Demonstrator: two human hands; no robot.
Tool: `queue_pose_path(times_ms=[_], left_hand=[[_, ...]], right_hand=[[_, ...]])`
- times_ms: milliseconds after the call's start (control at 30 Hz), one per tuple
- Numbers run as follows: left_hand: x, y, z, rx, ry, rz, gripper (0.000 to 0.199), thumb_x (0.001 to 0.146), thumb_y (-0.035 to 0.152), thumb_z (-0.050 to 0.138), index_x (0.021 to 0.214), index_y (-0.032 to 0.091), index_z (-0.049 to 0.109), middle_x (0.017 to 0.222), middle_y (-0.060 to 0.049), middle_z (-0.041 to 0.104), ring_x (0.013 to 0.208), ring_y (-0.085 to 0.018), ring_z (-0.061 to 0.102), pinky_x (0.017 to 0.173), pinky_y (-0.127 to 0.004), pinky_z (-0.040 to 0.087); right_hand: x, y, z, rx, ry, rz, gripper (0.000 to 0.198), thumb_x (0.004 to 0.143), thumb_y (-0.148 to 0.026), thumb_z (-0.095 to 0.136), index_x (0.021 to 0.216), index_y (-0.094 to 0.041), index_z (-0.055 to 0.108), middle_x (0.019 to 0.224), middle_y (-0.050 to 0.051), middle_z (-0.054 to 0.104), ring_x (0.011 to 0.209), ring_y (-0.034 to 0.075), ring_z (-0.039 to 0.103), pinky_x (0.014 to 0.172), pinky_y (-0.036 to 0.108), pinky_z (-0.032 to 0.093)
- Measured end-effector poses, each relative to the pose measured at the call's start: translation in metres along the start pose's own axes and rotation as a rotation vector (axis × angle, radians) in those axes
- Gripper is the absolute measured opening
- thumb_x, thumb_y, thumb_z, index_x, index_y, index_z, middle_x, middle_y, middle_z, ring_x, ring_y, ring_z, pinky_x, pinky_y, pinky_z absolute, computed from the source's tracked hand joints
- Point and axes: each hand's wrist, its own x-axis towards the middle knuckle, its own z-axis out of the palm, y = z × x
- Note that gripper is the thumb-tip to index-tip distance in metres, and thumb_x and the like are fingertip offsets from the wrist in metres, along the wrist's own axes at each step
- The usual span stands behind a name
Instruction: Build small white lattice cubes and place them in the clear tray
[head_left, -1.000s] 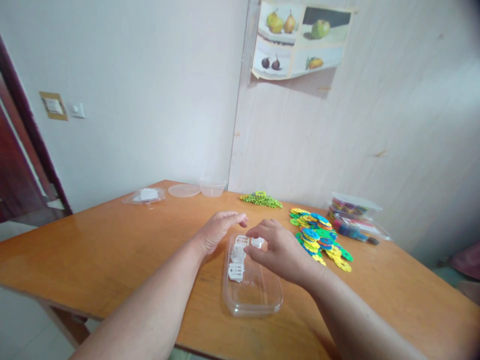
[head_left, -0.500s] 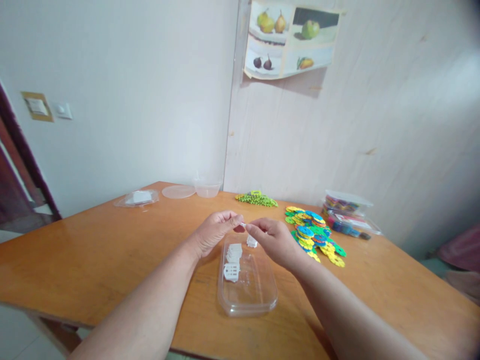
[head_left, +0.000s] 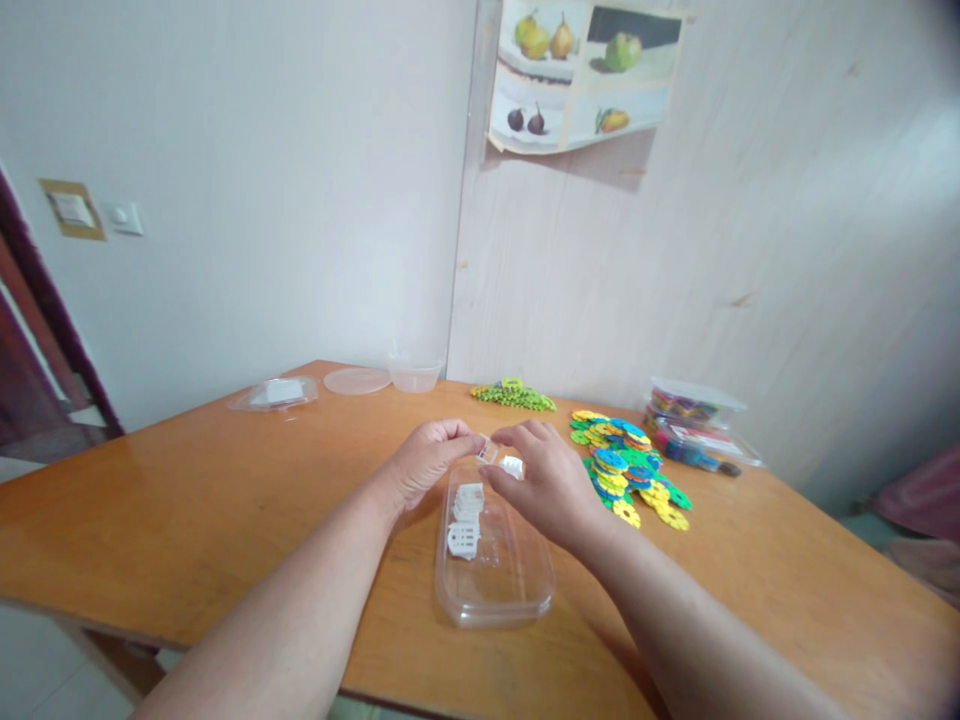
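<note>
My left hand (head_left: 435, 460) pinches a small white slotted plastic piece (head_left: 487, 450) between thumb and fingers, above the far end of a clear plastic container (head_left: 517, 575). On the other side of the piece is my right hand (head_left: 551, 480), its thumb and fingers apart with nothing between them. A row of similar white slotted pieces (head_left: 465, 520) overlaps along the left side of the container. Another small group of white pieces (head_left: 512, 467) shows at its far right, partly behind my right hand.
Yellow, green and blue notched discs (head_left: 630, 465) lie heaped to the right. Behind them stand clear boxes (head_left: 697, 425) with colourful contents. Green pieces (head_left: 517, 397) are piled at the back, near a clear tub (head_left: 415, 375), a round lid (head_left: 358, 381) and a clear package (head_left: 277, 393).
My right hand has let go of the white piece, and its fingers have spread apart. The piece has turned its slotted face into view in my left hand, which has barely moved.
</note>
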Motion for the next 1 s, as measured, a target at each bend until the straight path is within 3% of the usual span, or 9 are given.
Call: queue_pose_path(times_ms=[233,400,500,767,1000], left_hand=[[0.0,-0.003,0.001,0.011,-0.039,-0.018,0.036,0.075,0.052,0.067,0.076,0.016,0.067,0.078,-0.003,0.067,0.078,-0.018,0.058,0.079,-0.032,0.041],[0.007,-0.008,-0.006,0.101,0.187,0.026,0.046,0.079,0.061,0.058,0.081,0.017,0.07,0.093,-0.007,0.071,0.098,-0.025,0.059,0.089,-0.035,0.037],[0.011,-0.013,-0.01,0.13,0.277,0.019,0.048,0.077,0.064,0.058,0.079,0.017,0.069,0.093,-0.008,0.071,0.1,-0.026,0.059,0.089,-0.036,0.038],[0.014,-0.02,-0.01,0.15,0.28,-0.006,0.048,0.072,0.065,0.062,0.074,0.017,0.067,0.083,-0.007,0.069,0.092,-0.025,0.058,0.087,-0.033,0.04],[0.015,-0.023,-0.01,0.173,0.272,0.01,0.049,0.07,0.066,0.063,0.073,0.018,0.067,0.081,-0.005,0.069,0.086,-0.023,0.058,0.082,-0.032,0.04]], right_hand=[[0.001,-0.001,-0.006,-0.03,-0.035,-0.004,0.022,0.084,-0.03,0.06,0.102,-0.02,0.067,0.098,0.007,0.065,0.094,0.021,0.055,0.084,0.034,0.041],[-0.002,-0.011,-0.018,0.024,-0.231,-0.089,0.021,0.08,-0.027,0.063,0.099,-0.023,0.07,0.092,0.004,0.065,0.088,0.019,0.054,0.08,0.033,0.04],[-0.004,-0.017,-0.021,0.02,-0.346,-0.177,0.021,0.078,-0.026,0.065,0.097,-0.024,0.072,0.09,0.004,0.065,0.088,0.02,0.053,0.079,0.032,0.039],[-0.005,-0.025,-0.012,-0.074,-0.487,-0.219,0.026,0.074,-0.034,0.07,0.099,-0.029,0.074,0.089,0.004,0.065,0.088,0.021,0.052,0.075,0.032,0.036],[-0.005,-0.028,-0.006,-0.142,-0.515,-0.233,0.031,0.072,-0.043,0.071,0.098,-0.027,0.074,0.086,0.005,0.065,0.086,0.023,0.054,0.072,0.032,0.037]])
